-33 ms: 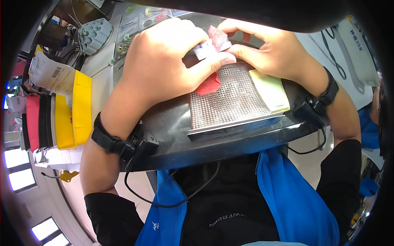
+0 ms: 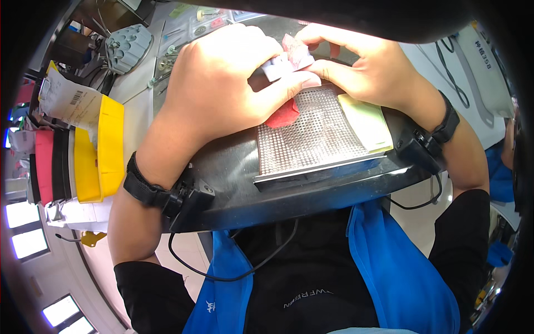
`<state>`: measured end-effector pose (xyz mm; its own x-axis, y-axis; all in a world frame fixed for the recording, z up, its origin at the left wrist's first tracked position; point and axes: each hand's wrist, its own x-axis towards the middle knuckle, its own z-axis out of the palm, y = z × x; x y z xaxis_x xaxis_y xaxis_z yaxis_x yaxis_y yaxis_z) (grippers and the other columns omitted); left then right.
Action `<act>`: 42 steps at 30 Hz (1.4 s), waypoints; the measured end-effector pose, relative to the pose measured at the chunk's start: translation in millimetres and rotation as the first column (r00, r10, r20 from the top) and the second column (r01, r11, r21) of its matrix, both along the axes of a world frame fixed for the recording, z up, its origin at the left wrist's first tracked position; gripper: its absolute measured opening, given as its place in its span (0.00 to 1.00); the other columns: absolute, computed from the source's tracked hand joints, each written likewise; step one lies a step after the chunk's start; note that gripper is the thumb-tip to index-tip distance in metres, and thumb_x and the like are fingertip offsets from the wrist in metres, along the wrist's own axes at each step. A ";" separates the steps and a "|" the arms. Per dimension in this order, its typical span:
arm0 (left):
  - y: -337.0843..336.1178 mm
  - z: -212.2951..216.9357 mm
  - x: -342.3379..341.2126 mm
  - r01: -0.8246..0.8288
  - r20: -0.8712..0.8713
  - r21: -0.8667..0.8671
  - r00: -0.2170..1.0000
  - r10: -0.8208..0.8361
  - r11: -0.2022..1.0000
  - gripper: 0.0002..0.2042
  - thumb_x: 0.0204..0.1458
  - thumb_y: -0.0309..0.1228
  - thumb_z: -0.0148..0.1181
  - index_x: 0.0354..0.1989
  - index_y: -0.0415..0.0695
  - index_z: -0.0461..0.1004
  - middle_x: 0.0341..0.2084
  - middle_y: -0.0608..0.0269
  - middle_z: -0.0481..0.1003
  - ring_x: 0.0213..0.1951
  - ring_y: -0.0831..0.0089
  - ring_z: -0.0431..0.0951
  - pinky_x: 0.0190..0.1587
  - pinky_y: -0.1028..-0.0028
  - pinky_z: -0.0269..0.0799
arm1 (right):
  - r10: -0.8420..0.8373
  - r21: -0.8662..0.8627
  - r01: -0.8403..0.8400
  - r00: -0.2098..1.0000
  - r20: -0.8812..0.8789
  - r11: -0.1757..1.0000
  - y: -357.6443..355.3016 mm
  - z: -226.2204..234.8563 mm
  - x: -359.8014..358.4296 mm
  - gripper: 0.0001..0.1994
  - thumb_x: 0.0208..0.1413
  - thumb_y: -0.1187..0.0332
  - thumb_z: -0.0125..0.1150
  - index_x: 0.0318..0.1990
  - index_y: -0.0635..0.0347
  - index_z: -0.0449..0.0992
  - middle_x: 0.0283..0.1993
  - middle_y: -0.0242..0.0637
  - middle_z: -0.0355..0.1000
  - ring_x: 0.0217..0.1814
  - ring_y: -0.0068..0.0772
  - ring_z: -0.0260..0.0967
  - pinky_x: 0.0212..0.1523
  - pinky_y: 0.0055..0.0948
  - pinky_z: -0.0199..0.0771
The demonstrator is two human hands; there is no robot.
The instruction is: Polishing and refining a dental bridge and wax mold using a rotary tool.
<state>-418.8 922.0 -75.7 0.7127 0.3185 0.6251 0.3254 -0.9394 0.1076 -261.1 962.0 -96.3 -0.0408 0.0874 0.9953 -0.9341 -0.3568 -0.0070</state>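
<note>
My left hand (image 2: 217, 83) is closed on a small pale lilac block (image 2: 275, 69), possibly a piece of a dental model, between thumb and fingers. From the other side, the thumb and forefinger of my right hand (image 2: 375, 69) pinch at the same block. A thin reddish piece (image 2: 297, 51), like paper or film, stands up against the block between my hands. Under my left thumb, a second red piece (image 2: 283, 114) rests on a perforated metal plate (image 2: 306, 142). Fingers cover much of the block.
A pale yellow-green note pad (image 2: 364, 122) lies on the plate's right side. At left are a yellow bin (image 2: 111, 150) with papers and a grey holder with round holes (image 2: 128, 49). Clear boxes of small parts (image 2: 207, 21) sit behind. A white device (image 2: 484, 69) stands at right.
The reddish piece between my hands has shifted very slightly and looks paler. Both hands stay in nearly the same place.
</note>
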 end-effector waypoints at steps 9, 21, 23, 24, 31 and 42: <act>3.2 -0.7 7.3 0.048 -0.027 0.077 0.999 -0.046 0.996 0.17 0.47 0.40 0.78 0.30 0.39 0.79 0.24 0.55 0.77 0.24 0.60 0.78 0.30 0.69 0.74 | 0.864 0.268 -0.829 0.424 -0.273 0.491 -6.4 0.0 7.8 0.02 0.55 0.80 0.63 0.31 0.64 0.78 0.28 0.31 0.70 0.26 0.23 0.65 0.24 0.23 0.60; 8.9 -6.8 7.6 0.157 0.017 0.097 0.987 -0.159 0.983 0.16 0.49 0.37 0.76 0.27 0.38 0.75 0.21 0.56 0.72 0.22 0.60 0.73 0.27 0.68 0.71 | -0.697 0.836 0.324 -0.710 -0.095 -0.444 -72.1 6.3 93.7 0.17 0.47 0.79 0.72 0.47 0.63 0.83 0.50 0.44 0.82 0.38 0.28 0.78 0.33 0.25 0.76; 8.4 -6.6 6.8 0.157 0.013 0.094 0.987 -0.159 0.983 0.16 0.49 0.37 0.76 0.27 0.38 0.75 0.21 0.56 0.72 0.22 0.60 0.73 0.26 0.68 0.70 | -0.700 0.865 0.373 -0.714 0.036 -0.336 -75.3 15.3 89.7 0.17 0.47 0.79 0.72 0.47 0.63 0.83 0.50 0.44 0.82 0.37 0.28 0.78 0.33 0.25 0.76; 8.3 -6.6 6.5 0.159 0.009 0.092 0.987 -0.161 0.983 0.16 0.49 0.36 0.76 0.26 0.38 0.75 0.21 0.56 0.72 0.22 0.60 0.73 0.26 0.68 0.70 | -0.757 0.851 0.444 -0.648 0.086 -0.282 -76.6 22.9 87.3 0.17 0.47 0.79 0.72 0.47 0.63 0.83 0.49 0.44 0.82 0.36 0.28 0.78 0.32 0.25 0.76; 7.9 -5.2 4.5 0.158 0.004 0.085 0.987 -0.159 0.984 0.16 0.49 0.37 0.76 0.27 0.38 0.75 0.21 0.55 0.73 0.22 0.59 0.73 0.26 0.69 0.70 | -0.699 0.846 0.353 -0.714 -0.032 -0.399 -75.4 14.5 85.2 0.10 0.53 0.75 0.69 0.43 0.64 0.82 0.44 0.39 0.82 0.31 0.24 0.75 0.30 0.22 0.73; 7.3 -0.8 -6.8 -0.019 -0.043 -0.334 0.999 0.005 0.942 0.12 0.48 0.33 0.75 0.36 0.38 0.83 0.30 0.55 0.81 0.31 0.63 0.79 0.37 0.70 0.75 | -0.594 0.413 0.872 -0.191 0.782 0.264 -60.9 5.4 73.9 0.02 0.59 0.79 0.64 0.37 0.63 0.80 0.33 0.31 0.75 0.35 0.23 0.72 0.33 0.26 0.71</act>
<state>-425.6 929.3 -76.5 0.7306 0.5128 0.4509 0.3472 -0.8476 0.4014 -187.2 901.2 -90.8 -0.3650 0.8040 0.4694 -0.1300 0.4552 -0.8808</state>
